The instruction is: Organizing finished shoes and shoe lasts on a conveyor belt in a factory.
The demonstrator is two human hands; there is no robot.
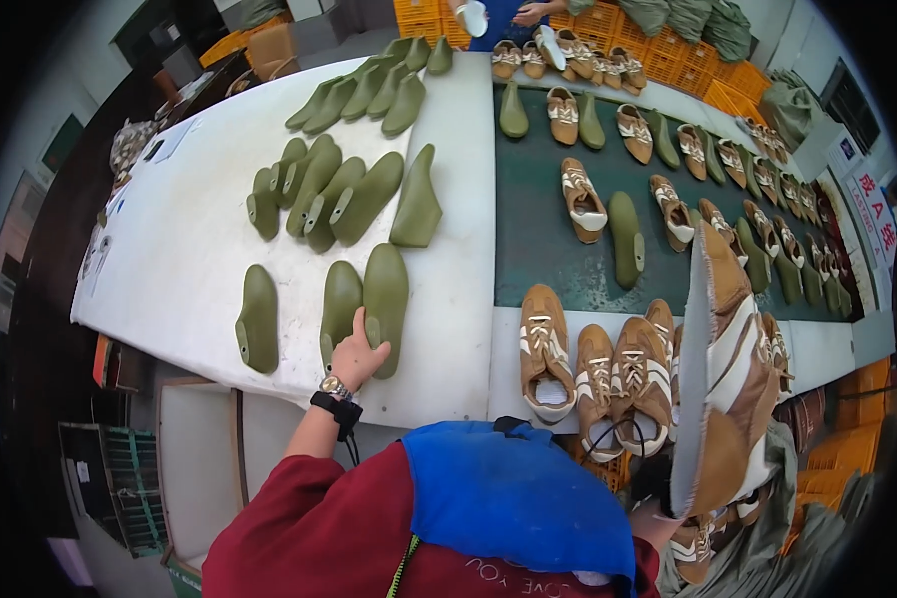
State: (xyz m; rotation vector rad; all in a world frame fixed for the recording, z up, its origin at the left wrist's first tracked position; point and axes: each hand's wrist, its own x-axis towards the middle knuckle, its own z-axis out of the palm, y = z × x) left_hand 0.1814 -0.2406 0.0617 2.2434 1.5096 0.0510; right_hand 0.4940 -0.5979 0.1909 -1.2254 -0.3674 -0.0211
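Observation:
My left hand (pixel 357 356) is on the heel end of a green shoe last (pixel 387 294), its thumb and forefinger around it; the other fingers are partly hidden. Right beside it lies another green last (pixel 342 299), with a third one (pixel 258 319) further left. At the lower right, my right hand (pixel 661 518) holds a brown and white sneaker (pixel 743 399) up close to the camera, its pale sole side turned left. Most of that hand is hidden behind the shoe and at my sleeve.
Several green lasts (pixel 314 189) lie in groups on the white table (pixel 189 209). On the green conveyor belt (pixel 543 264), lasts and sneakers (pixel 583 199) stand in rows. Finished-looking sneakers (pixel 545 349) line the near edge. Across the table a person (pixel 498 20) handles shoes; orange crates (pixel 668 60) stand behind.

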